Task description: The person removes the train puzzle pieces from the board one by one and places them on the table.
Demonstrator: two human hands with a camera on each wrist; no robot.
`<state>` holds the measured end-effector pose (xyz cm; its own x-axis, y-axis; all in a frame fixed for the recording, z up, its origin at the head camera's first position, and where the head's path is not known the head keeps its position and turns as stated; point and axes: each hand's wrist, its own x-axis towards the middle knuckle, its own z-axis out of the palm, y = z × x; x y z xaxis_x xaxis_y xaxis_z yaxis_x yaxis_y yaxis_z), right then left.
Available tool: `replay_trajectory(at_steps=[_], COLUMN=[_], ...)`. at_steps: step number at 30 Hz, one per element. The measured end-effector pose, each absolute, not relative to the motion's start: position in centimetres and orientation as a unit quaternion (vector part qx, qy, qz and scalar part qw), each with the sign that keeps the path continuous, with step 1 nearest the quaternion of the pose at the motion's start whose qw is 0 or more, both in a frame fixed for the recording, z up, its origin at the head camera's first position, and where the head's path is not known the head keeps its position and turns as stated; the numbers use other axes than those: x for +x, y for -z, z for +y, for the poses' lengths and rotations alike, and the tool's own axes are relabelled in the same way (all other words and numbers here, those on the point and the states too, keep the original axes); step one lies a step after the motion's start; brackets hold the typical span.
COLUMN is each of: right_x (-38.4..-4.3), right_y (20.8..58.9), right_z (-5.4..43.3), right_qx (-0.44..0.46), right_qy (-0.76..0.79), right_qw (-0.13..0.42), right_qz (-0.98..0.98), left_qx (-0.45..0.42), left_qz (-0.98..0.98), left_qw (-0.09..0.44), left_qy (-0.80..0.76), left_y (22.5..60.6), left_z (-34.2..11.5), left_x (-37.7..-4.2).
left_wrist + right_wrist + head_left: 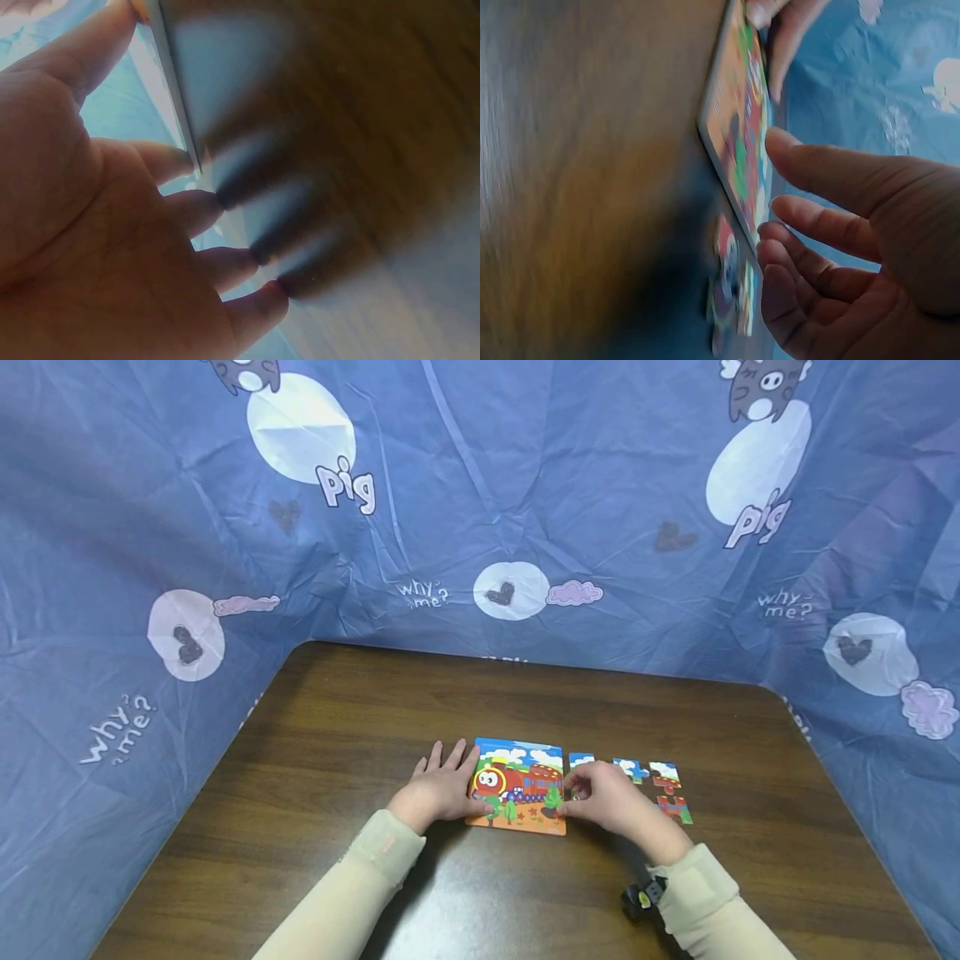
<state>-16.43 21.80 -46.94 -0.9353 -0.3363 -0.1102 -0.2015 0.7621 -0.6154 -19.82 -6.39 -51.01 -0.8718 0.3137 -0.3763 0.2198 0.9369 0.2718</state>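
Observation:
A square picture puzzle [517, 775] with a red cartoon train under a blue sky lies flat on the table. My left hand [438, 792] rests at its left edge, fingers spread and straight, the thumb over the lower left corner. At the right edge is my right hand [615, 797], its thumb by the lower right part of the picture and its fingers loosely bent. In the right wrist view the thumb and fingers [814, 161] stand apart beside the board [735, 127], with nothing between them. Part of a loose piece [582, 761] shows behind the right hand.
Right of the board lie several more jigsaw pieces, among them a blue and white sky piece [632, 768] and a red and green piece [674, 809]. The brown wooden table [352, 710] has a blue printed cloth [450, 510] hanging around it. A black wrist device [641, 897] is at the right cuff.

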Motion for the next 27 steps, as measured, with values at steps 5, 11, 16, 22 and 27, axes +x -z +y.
replay_trajectory(at_steps=[5, 11, 16, 22, 27], right_x=[-16.0, -15.7, -15.6, -15.5, -15.6], right_y=[47.5, 47.6, 47.5, 47.4, 47.3], right_z=[20.0, 18.7, 18.3, 18.2, 18.1], right_qx=[-0.187, -0.185, -0.167, -0.147, -0.138], right_qy=[0.275, 0.239, 0.223, 0.213, 0.211], right_qw=[0.110, 0.110, 0.113, 0.117, 0.124], right_qz=[0.937, 0.947, 0.954, 0.959, 0.960], left_qx=[0.138, 0.136, 0.138, 0.142, 0.147], left_qz=[0.961, 0.961, 0.961, 0.960, 0.958], left_qw=[0.212, 0.209, 0.209, 0.212, 0.213], left_qy=[-0.113, -0.116, -0.115, -0.119, -0.122], left_y=[50.9, 51.0, 51.2, 49.6, 48.0], left_z=[-6.4, -6.4, -6.4, -6.3, -6.1], left_x=[-19.8, -19.7, -19.8, -19.1, -18.3])
